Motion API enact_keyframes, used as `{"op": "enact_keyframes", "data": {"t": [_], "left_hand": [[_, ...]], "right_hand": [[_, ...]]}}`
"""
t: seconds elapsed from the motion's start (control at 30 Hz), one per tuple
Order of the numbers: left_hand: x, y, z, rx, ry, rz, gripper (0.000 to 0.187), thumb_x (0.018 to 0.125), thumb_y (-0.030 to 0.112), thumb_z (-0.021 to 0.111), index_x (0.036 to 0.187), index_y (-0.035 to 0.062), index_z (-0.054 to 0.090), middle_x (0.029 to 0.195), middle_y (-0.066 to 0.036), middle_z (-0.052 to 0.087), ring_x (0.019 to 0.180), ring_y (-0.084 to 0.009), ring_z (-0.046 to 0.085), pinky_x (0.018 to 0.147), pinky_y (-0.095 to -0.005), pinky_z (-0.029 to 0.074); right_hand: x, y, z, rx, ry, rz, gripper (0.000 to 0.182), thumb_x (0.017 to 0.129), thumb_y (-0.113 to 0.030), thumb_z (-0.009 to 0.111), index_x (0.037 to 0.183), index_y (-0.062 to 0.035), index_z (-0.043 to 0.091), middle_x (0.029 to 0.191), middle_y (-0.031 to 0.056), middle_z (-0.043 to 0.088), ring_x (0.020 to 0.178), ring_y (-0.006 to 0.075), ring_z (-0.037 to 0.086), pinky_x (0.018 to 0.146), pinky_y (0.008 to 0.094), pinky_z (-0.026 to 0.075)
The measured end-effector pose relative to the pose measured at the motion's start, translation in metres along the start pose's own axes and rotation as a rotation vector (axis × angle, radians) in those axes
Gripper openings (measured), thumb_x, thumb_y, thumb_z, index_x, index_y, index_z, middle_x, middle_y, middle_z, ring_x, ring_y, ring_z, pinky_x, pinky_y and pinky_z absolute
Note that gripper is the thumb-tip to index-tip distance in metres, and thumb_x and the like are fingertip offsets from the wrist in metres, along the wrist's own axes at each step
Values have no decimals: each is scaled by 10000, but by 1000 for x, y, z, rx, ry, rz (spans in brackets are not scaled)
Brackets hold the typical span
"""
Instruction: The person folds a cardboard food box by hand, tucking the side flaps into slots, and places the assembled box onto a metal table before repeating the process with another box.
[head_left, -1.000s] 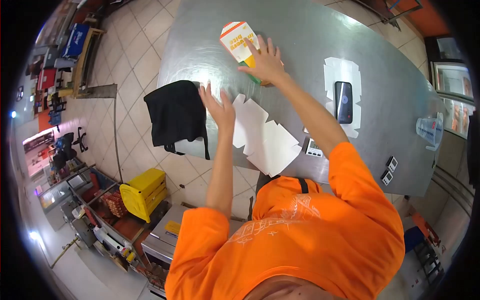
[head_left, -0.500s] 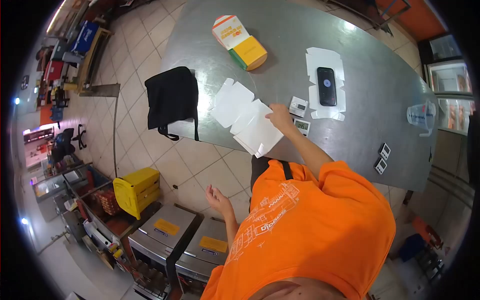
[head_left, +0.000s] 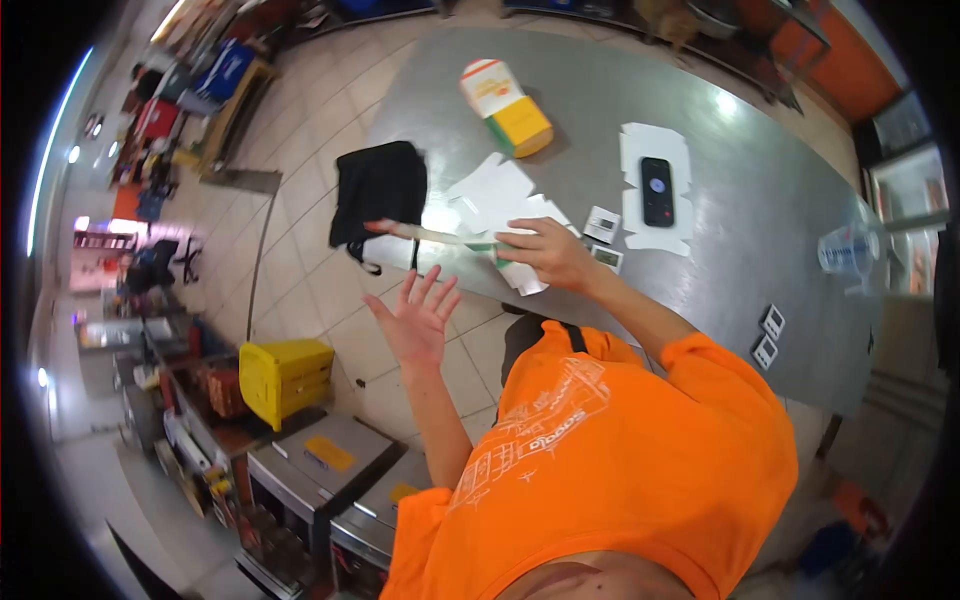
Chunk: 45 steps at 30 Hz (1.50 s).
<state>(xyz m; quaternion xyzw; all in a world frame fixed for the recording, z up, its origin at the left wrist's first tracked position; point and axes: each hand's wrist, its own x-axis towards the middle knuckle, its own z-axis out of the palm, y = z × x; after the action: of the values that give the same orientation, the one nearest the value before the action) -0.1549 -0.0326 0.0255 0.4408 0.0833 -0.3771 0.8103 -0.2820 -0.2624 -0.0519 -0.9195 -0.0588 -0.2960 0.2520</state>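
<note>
My right hand (head_left: 550, 255) pinches a thin flat carton (head_left: 440, 236), seen nearly edge-on above the table's near edge. A green patch shows by my fingers, and its far end is reddish and blurred. My left hand (head_left: 415, 325) is raised below that far end, palm showing and fingers spread, holding nothing. Beneath the held carton, another white unfolded carton (head_left: 492, 188) lies on the metal table (head_left: 740, 200). Just beyond my right hand sit a white digital timer (head_left: 602, 224) and a second timer (head_left: 607, 259).
A folded yellow and white box (head_left: 524, 126) stands at the back. Right of centre, a phone (head_left: 657, 192) lies on an unfolded white carton (head_left: 641, 236). A black bag (head_left: 380, 192) rests at the table's left edge. A plastic basket (head_left: 848, 250) and two timers (head_left: 765, 350) are rightward.
My right hand has lifted a flat carton off the table and tilted it edge-on. My left hand has risen toward it with fingers spreading. The whole view has shifted slightly.
</note>
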Motion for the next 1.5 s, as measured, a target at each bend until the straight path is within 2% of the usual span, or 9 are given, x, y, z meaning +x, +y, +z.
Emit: {"op": "enact_keyframes", "data": {"t": [0.17, 0.47, 0.63, 0.73, 0.87, 1.07, 1.23, 1.43, 1.5], "left_hand": [[-5, 23, -40, 311, 153, 66, 664, 948, 601, 497, 1232, 0, 477, 1138, -185, 616, 957, -290, 682, 830, -357, 570], [-14, 2, -76, -30, 137, -260, 460, 907, 394, 659, 1116, -8, 582, 998, -133, 668, 810, -274, 712, 596, -304, 626], [-41, -6, -65, 143, 184, -27, 295, 934, 150, 643, 1153, -42, 601, 1016, -81, 689, 843, -160, 692, 685, -260, 571], [-67, -3, -40, 323, 190, 120, 293, 941, 148, 643, 1157, -46, 602, 1023, -107, 696, 829, -152, 698, 707, -287, 583], [-83, 0, -15, 331, 168, 281, 273, 954, 137, 625, 1143, -59, 604, 1011, -122, 698, 824, -159, 700, 683, -283, 584], [-115, 11, 11, 416, 170, 302, 297, 925, 111, 643, 1140, -86, 587, 1003, -139, 686, 819, -202, 705, 693, -294, 605], [-140, 11, 6, 355, 226, 378, 267, 867, 30, 697, 1105, -71, 631, 983, -121, 700, 836, -170, 701, 748, -277, 590], [-153, -19, -5, 902, 687, 926, 145, 834, -42, 725, 974, -76, 706, 895, -103, 735, 842, -113, 682, 748, -236, 537], [-160, -20, -2, 768, 699, 939, 156, 811, -54, 748, 963, -71, 717, 863, -72, 728, 802, -94, 662, 721, -223, 525]], "right_hand": [[-14, -20, -21, 28, -17, -139, 514, 647, -30, 701, 1146, -150, 703, 1267, -15, 643, 1165, 260, 565, 886, 393, 458], [-31, -17, -33, -16, -23, -200, 479, 638, -25, 684, 1103, -131, 728, 1223, -17, 672, 1127, 261, 577, 870, 389, 464], [-27, -7, -27, -114, -219, -15, 465, 746, -44, 700, 1200, -143, 688, 1315, 32, 612, 1225, 330, 511, 939, 428, 456], [0, -51, -32, 178, -166, 81, 408, 813, -108, 707, 1218, -145, 670, 1348, 71, 574, 1281, 365, 453, 996, 462, 428], [19, -93, -4, 412, 92, -205, 344, 734, -42, 768, 1071, -78, 703, 1105, 68, 673, 1043, 290, 617, 860, 386, 522], [44, -123, 1, 442, 263, -77, 347, 704, 66, 737, 1025, -64, 710, 1006, 62, 679, 875, 246, 657, 730, 327, 546], [57, -139, 8, 595, 171, -2, 293, 739, 63, 738, 1007, -54, 727, 925, 75, 684, 815, 237, 661, 688, 308, 541], [68, -162, 13, 957, -132, 250, 189, 821, 38, 711, 991, -41, 738, 872, 88, 696, 736, 160, 657, 629, 257, 512], [73, -171, 12, 1014, -193, 295, 172, 834, 37, 697, 983, -37, 738, 875, 89, 697, 733, 142, 654, 617, 249, 505]]}}
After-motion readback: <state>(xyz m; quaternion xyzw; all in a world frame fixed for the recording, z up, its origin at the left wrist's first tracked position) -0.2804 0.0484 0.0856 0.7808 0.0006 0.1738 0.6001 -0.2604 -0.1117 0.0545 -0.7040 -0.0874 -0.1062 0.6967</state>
